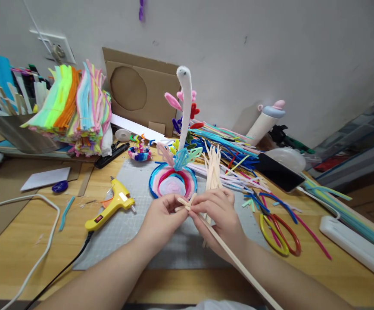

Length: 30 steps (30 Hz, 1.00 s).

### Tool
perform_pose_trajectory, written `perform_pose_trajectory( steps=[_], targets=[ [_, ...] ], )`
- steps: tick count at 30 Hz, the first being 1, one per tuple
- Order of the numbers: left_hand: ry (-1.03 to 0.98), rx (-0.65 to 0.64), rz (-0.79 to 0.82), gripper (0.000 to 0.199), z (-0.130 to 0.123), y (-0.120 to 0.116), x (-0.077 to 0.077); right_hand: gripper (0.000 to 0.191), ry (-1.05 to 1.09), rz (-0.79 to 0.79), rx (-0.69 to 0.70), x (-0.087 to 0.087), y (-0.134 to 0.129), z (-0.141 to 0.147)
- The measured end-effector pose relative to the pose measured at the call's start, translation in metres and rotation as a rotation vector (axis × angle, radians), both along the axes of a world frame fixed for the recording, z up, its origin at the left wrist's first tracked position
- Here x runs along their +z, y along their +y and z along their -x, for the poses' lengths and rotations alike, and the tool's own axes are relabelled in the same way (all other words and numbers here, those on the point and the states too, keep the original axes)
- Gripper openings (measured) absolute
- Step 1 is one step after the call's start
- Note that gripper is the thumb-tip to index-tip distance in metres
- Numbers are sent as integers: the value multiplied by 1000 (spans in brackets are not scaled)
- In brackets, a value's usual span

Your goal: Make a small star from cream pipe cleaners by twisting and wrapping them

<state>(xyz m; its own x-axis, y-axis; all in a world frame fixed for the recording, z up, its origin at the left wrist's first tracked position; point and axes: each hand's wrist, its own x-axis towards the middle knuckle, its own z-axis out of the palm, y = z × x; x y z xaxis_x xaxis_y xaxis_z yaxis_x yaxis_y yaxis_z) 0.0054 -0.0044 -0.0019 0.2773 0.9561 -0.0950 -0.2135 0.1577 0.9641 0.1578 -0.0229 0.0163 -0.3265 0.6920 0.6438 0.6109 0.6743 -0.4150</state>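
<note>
My left hand (161,220) and my right hand (222,220) meet above the grey cutting mat (174,254), both closed. Between their fingertips is the bent, crossed end of a cream pipe cleaner (238,263). Its long tail runs under my right hand toward the lower right edge of view. Partly behind my right hand lies a bundle of cream pipe cleaners (213,165). Just beyond my fingers rests a round coiled disc (154,183) in blue, pink and white. A white fuzzy stalk (186,107) rises behind it, with pipe-cleaner butterflies (181,159) at its foot.
To the left lie a yellow glue gun (112,206) and a white cable (53,241). Scissors (277,241), a phone (280,172) and a white power strip (355,245) are on the right. Bundled coloured pipe cleaners (73,99) and a cardboard panel (161,90) stand at the back.
</note>
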Motion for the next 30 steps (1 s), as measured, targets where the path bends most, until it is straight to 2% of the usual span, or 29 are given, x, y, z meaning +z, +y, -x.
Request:
perform_pose_trajectory(
  steps=[8, 13, 17, 25, 30],
  targets=[
    [-38, -1, 82, 11, -1, 0, 1, 8, 91, 57, -12, -2, 2, 0],
    [-41, -45, 66, 12, 0, -1, 1, 6, 210, 213, -2, 0, 6, -5],
    [-50, -54, 72, 12, 1, -1, 0, 6, 357, 366, 67, -1, 8, -7],
    [-87, -68, 88, 11, 1, 1, 0, 6, 382, 422, 131, 4, 7, -7],
    [-105, -133, 76, 9, 2, 1, 3, 7, 477, 571, 151, 7, 14, -14]
  ],
)
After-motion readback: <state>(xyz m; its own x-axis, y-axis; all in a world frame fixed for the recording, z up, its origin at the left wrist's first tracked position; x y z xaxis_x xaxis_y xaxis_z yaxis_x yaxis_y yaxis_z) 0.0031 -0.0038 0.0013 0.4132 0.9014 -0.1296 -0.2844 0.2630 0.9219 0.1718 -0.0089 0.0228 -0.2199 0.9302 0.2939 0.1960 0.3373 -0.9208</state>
